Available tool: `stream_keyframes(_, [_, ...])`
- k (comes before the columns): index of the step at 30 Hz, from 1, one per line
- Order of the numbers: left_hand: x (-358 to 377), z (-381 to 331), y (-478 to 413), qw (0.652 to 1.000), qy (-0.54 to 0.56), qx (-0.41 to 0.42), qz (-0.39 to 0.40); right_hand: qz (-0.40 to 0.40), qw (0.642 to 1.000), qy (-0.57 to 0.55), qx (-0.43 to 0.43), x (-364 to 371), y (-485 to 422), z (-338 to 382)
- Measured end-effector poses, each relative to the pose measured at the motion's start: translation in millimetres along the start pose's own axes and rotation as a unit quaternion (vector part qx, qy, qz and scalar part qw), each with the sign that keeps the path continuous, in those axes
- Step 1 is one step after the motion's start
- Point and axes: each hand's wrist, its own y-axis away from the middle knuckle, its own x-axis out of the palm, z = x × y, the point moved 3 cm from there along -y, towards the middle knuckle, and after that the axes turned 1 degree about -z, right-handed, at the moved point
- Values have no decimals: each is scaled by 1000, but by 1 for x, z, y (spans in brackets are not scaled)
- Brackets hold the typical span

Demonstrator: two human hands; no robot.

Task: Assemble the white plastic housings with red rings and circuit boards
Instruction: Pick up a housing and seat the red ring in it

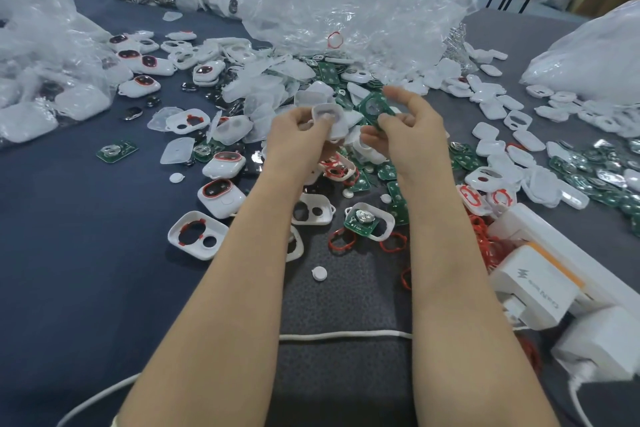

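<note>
My left hand [298, 139] grips a white plastic housing [330, 120] above the middle of the table, thumb pressed into its opening. My right hand [408, 128] pinches a green circuit board [374, 107] just to the right of that housing, a small gap between the two parts. Below my hands lie loose red rings [341, 241], a housing with a circuit board in it [369, 221], and a housing with a red ring fitted [197, 234].
Large crumpled clear plastic bags [346, 0] sit at the back, left and right. Piles of white housings [498, 107], clear covers [263, 87] and green boards [595, 177] cover the dark table [69, 218]. White chargers and a power strip [540, 288] lie at right; a white cable [346, 335] crosses near me.
</note>
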Motion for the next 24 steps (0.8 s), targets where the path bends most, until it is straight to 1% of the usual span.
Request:
stream_keyframes(3, [-4,-1,-3,999,9,2,-33,13,999,-32,37,4,-1,-5])
stream_keyframes(5, [-4,-2,-3,999,34,-3,-24,2,999,-9,34,6,-1,-8])
stream_keyframes(8, [-1,-3,-1,997,71,-7,15,-31,999,28,15,7,0,-9])
stream_keyframes(11, [4,-3,0,993,85,-23,77,-60,998,-18,30,10,0,-10])
stream_keyframes(13, [8,-2,2,987,95,-39,122,-57,997,-33,31,13,1,-10])
stream_keyframes(15, [10,0,3,985,99,-45,138,-37,999,-23,20,14,3,-10])
stream_keyframes(17, [10,1,2,986,102,-44,126,-21,1000,-7,8,15,4,-7])
stream_keyframes(19, [9,2,2,990,97,-40,97,-15,1000,18,1,15,5,-6])
stream_keyframes(22, [7,3,-1,995,83,-26,56,-20,998,60,-6,15,5,-8])
stream_keyframes(24, [4,2,-2,997,66,-15,42,-25,998,55,-4,13,3,-8])
